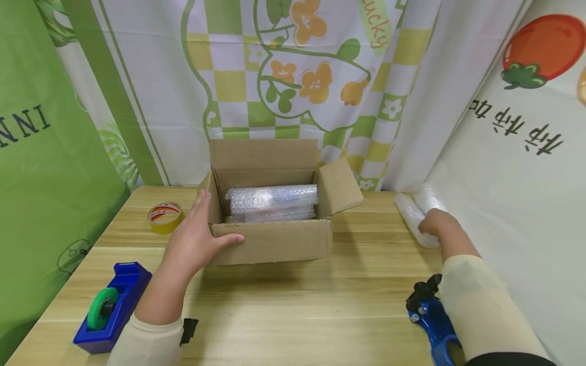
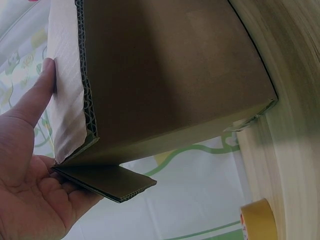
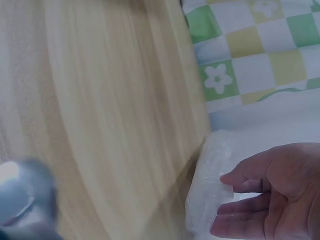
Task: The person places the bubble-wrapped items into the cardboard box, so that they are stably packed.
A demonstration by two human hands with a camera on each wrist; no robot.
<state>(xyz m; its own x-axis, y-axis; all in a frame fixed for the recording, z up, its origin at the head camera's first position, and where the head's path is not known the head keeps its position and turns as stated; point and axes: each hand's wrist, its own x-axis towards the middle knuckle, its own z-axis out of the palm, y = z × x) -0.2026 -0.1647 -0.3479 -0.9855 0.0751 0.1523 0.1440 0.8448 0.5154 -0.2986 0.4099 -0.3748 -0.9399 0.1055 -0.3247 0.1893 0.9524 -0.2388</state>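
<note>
An open cardboard box (image 1: pixel 272 244) stands mid-table with bubble-wrapped packages (image 1: pixel 274 198) inside. My left hand (image 1: pixel 194 239) rests against its left end, thumb over the front wall and fingers along the side. In the left wrist view the thumb lies on a raised flap (image 2: pixel 70 90), with the fingers beneath a smaller flap (image 2: pixel 107 181). At the table's right, my right hand (image 1: pixel 441 229) is at two bubble-wrapped rolls (image 1: pixel 414 221). The right wrist view has its thumb and fingers spread apart, their tips over the near roll (image 3: pixel 207 185).
Yellow tape (image 1: pixel 166 218) lies left of the box. A blue tape dispenser (image 1: pixel 114 310) with a green roll sits at the front left. Another blue tape tool (image 1: pixel 432 320) lies beside the right forearm. Printed curtains (image 1: pixel 293 76) hang behind the table.
</note>
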